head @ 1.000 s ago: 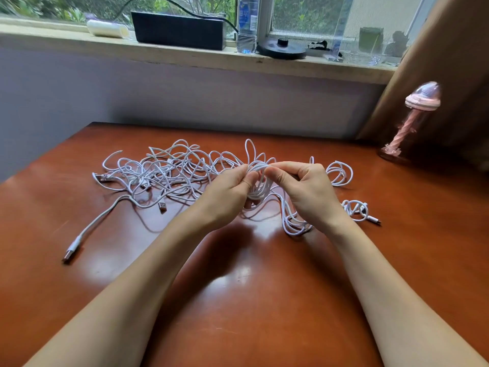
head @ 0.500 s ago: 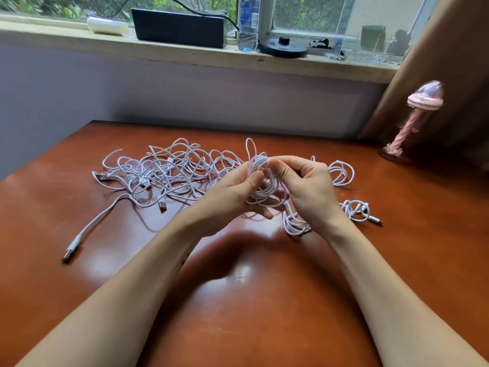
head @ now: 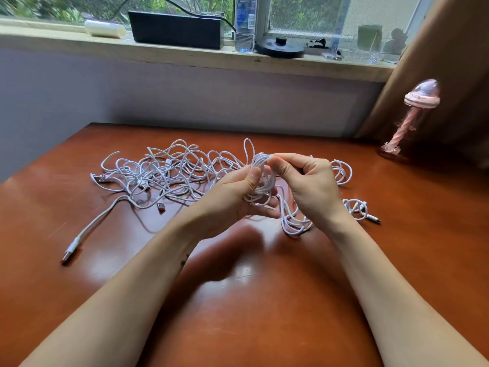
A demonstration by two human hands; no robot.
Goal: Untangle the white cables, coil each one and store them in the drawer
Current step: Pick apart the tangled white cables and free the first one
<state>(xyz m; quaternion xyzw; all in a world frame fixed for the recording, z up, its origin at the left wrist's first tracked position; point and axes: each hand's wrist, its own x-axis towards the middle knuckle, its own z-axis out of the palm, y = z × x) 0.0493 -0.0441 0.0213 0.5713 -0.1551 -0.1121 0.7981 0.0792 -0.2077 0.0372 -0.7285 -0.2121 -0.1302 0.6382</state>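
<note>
- Coil [head: 260,181] of white cable: several loops bunched together, held up off the table betw. both hands, just right of centre.
- Left hand [head: 232,200]: clenched on the coil, thumb pressing its front, fingers curled under & behind it.
- Right hand [head: 309,186]: thumb + forefinger pinch the coil's top edge; other fingers curled, can't tell if they touch cable.
- Slack strands [head: 293,221] drop from the coil and lie in loose loops on the table under the right wrist.
- Tangle [head: 169,176] of white cables: messy heap on the table, left of and beyond the hands, strands running into the coil area.
- One long lead runs out of the tangle toward the near left, ending in a USB plug [head: 69,251]; a 2nd plug [head: 161,207] lies at the heap's near edge.
- Small knot of cable [head: 356,207] w/ a connector, right of the right wrist; more loops [head: 344,172] beyond that hand.
- Table [head: 238,300]: glossy red-brown wood.
- Pink lamp [head: 412,115] at far right corner, by a brown curtain [head: 449,62].
- Window sill [head: 79,42] beyond: black box [head: 176,29], water bottle [head: 245,22], black disc [head: 280,47], white roll [head: 104,29].
</note>
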